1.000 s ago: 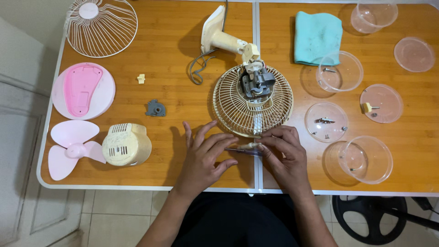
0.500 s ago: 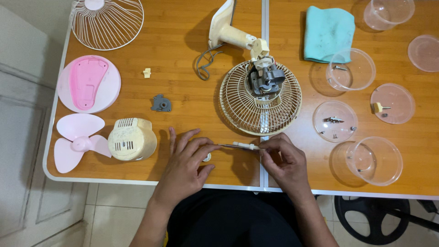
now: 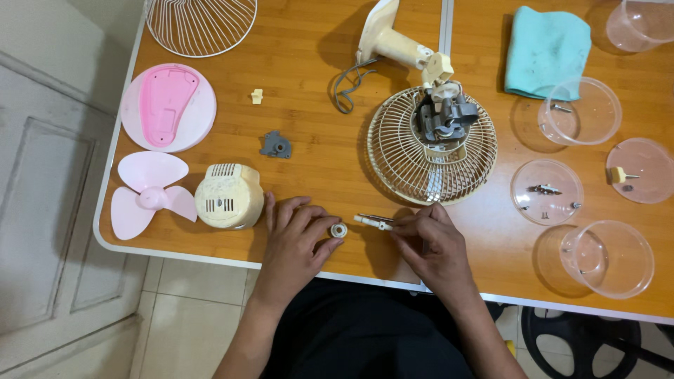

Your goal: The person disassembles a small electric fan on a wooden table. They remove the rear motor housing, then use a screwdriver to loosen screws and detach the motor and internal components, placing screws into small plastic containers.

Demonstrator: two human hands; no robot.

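Our right hand point(image 3: 437, 245) pinches a thin white shaft point(image 3: 374, 222) level above the table point(image 3: 316, 168); our left fingers point(image 3: 324, 244) pinch a small white ring point(image 3: 338, 230) beside it, near the front edge, bare wood between.

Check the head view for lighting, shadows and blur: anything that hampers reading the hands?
Head view: light is even and focus sharp; soft shadows fall leftward from the motor cover and fan stand; mild glare on the clear round lids; left hand and right hand show no motion blur.
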